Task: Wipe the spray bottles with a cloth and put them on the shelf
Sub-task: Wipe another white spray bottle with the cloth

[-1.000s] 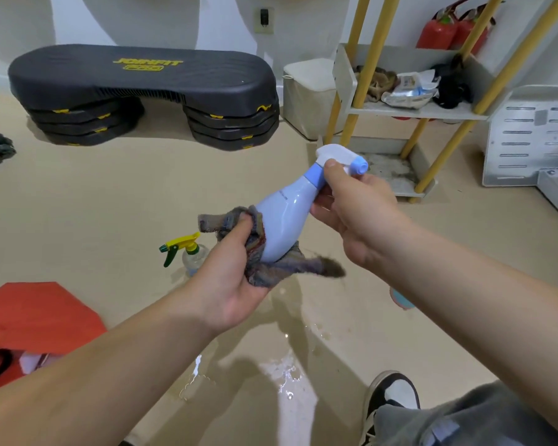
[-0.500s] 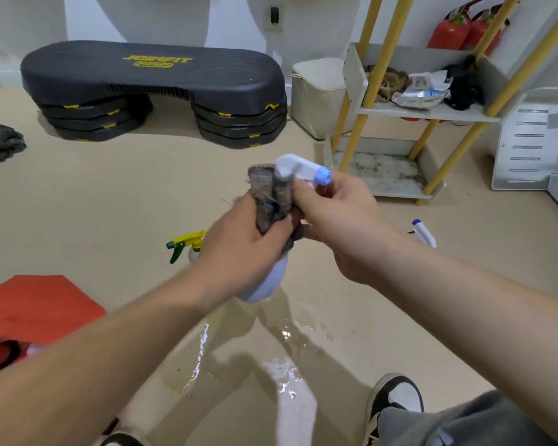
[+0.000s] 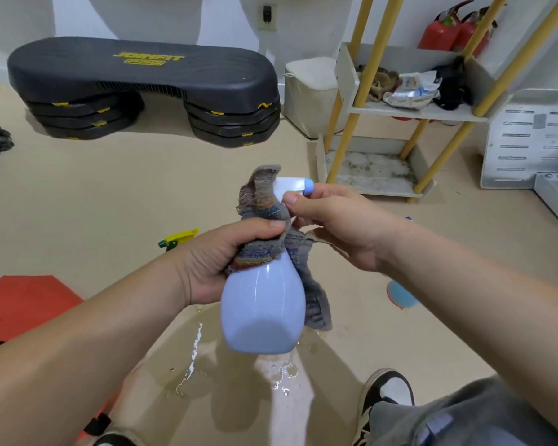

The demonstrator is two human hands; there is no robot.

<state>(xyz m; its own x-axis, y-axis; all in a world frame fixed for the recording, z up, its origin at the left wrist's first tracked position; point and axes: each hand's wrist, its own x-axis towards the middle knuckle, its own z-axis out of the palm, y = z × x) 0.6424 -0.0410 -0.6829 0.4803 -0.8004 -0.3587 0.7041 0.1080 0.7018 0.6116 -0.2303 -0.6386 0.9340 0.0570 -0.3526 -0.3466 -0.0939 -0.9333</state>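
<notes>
A pale blue spray bottle [image 3: 263, 310] with a white trigger head hangs in front of me, its base tipped toward the camera. My right hand [image 3: 339, 226] grips its trigger head from the right. My left hand [image 3: 226, 255] grips a grey striped cloth [image 3: 264, 214] wrapped round the bottle's neck. A second bottle with a yellow and green trigger [image 3: 178, 238] stands on the floor behind my left hand, its body hidden. The yellow-posted shelf [image 3: 413, 111] stands at the back right.
Water is pooled on the beige floor [image 3: 194, 355] below the bottle. A black step platform [image 3: 142, 88] sits at the back left, a red mat [image 3: 23, 304] at the left, a metal panel [image 3: 529, 143] at the right. My shoe [image 3: 387, 394] is at the bottom.
The bottle has swung from tilted to nearly upright with its base toward me. My left hand with the cloth moved from the bottle's base up to its neck.
</notes>
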